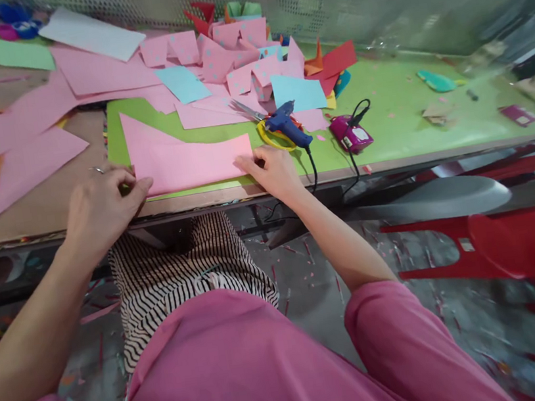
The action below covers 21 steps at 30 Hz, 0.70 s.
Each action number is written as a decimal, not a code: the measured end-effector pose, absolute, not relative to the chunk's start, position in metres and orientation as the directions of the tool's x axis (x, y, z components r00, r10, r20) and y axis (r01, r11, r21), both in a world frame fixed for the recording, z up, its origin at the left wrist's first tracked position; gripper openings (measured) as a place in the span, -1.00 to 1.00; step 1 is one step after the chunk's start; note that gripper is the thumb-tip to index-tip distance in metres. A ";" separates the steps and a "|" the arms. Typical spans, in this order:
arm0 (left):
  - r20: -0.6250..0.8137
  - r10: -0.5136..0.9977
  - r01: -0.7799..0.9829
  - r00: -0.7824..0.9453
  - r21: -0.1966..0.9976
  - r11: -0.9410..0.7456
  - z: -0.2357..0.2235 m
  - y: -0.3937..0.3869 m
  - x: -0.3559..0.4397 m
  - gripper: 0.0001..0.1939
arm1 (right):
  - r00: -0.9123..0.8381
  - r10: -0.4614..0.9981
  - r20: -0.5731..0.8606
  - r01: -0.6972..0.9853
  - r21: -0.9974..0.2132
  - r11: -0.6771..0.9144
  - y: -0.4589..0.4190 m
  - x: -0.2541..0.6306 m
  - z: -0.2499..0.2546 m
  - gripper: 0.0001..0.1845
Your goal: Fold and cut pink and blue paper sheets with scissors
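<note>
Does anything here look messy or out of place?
Yes: thin reddish strips litter the grey floor, looking like dropped scraps. Also, the blue plastic glue gun overlaps the yellow-handled metal scissors, a slightly awkward jumble.

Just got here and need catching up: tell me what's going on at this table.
A person's left hand and right hand hold the two ends of a pink sheet that looks folded, near the front of the table. A blue glue gun and scissors lie just beyond the right hand. Spotted pink pieces are heaped farther back.
</note>
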<state>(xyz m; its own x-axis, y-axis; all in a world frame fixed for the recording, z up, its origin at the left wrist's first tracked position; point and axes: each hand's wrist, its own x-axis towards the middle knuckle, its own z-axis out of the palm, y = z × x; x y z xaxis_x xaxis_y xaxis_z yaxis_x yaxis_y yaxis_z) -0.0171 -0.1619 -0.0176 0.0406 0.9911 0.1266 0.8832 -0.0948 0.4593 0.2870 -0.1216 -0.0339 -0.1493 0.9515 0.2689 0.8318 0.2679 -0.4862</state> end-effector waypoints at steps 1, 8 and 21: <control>0.113 0.993 0.889 0.030 0.451 -0.078 -0.017 -0.161 -0.017 -0.61 | -0.145 0.952 0.271 0.837 -0.479 0.264 -0.121 0.286 -0.033 -0.44; 0.094 0.996 0.908 0.009 0.416 -0.047 -0.014 -0.156 -0.018 -0.56 | -0.202 0.964 0.175 0.810 -0.524 0.265 -0.117 0.290 -0.023 -0.60; 0.044 0.999 0.932 -0.015 0.361 -0.002 -0.008 -0.148 -0.014 -0.52 | -0.161 0.960 0.228 0.831 -0.493 0.256 -0.113 0.293 -0.032 -0.52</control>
